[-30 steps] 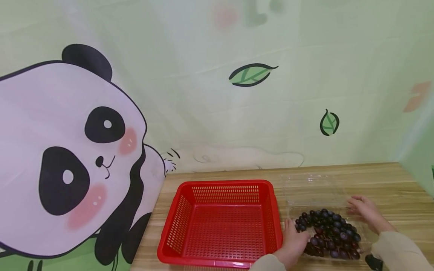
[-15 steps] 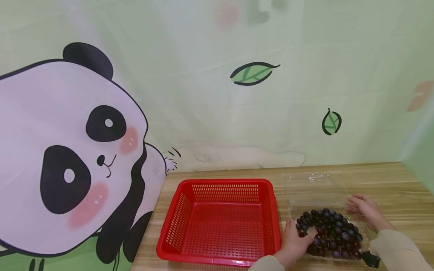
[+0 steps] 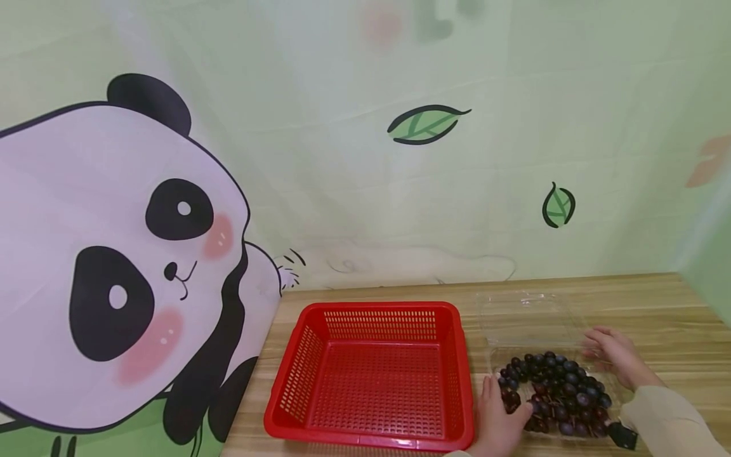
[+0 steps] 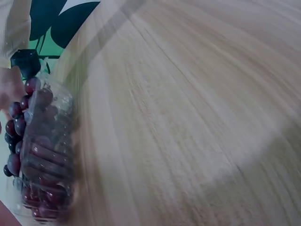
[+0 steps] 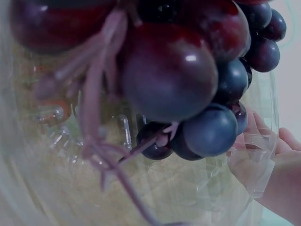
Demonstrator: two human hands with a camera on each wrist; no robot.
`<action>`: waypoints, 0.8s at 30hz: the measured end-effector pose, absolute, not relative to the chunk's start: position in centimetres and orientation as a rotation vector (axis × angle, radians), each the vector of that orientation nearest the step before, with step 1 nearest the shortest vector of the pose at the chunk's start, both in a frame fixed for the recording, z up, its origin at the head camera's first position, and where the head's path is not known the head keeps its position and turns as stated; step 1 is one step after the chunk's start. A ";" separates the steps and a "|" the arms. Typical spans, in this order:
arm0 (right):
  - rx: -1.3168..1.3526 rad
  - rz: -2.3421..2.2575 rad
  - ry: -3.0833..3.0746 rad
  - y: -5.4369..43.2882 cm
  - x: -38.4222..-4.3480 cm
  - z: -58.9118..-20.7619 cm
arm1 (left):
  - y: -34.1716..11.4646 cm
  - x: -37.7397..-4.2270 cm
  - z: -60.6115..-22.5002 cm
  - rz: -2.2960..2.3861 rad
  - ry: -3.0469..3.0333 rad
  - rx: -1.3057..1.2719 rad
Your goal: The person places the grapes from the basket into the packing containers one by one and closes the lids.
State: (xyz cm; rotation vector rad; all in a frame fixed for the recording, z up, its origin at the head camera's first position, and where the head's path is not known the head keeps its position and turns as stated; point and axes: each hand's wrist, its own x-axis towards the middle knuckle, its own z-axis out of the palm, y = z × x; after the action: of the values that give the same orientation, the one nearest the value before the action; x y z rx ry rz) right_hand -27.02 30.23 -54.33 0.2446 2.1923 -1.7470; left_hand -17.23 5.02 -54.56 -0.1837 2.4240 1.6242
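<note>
A bunch of dark purple grapes [image 3: 562, 395] lies in a clear plastic clamshell container [image 3: 495, 355], whose lid [image 3: 528, 320] is folded back on the table. At the container's left side is my left hand [image 3: 498, 422], its fingers along the wall and its thumb over the near-left edge. My right hand [image 3: 619, 362] touches the right side near the hinge, with fairly straight fingers. In the right wrist view, the grapes [image 5: 169, 70] fill the upper part, and the left hand [image 5: 287, 176] shows beyond the clear wall. The left wrist view shows the container's ribbed side at the left edge.
A red plastic basket [image 3: 371, 438] with slotted walls stands just left of the container, with nothing in it. Both are on a wood-grain table [image 3: 662, 304]. A panda-printed backdrop [image 3: 354, 209] rises behind the table's far edge. A black wrist camera [image 3: 622, 436] sits at the right sleeve.
My left hand has slid slightly towards the near edge along the container's side. The right hand, the container and the grapes stay about where they were.
</note>
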 end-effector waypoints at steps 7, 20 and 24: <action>0.254 -1.818 2.130 30.9 -27.4 -55.1 | 4.7 -17.3 -55.7 1.863 2.360 -0.097; 0.231 -1.776 2.165 30.0 -27.2 -53.4 | 4.5 -17.3 -56.6 1.906 2.439 -0.065; 0.240 -1.710 2.187 30.0 -27.5 -53.6 | 4.4 -17.2 -56.7 1.914 2.439 -0.048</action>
State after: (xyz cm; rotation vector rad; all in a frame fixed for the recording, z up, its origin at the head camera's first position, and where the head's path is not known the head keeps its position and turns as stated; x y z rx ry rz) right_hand -27.48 30.05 -53.56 0.2400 2.1866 -1.7098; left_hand -17.23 4.45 -56.72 -0.0475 2.4393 1.9142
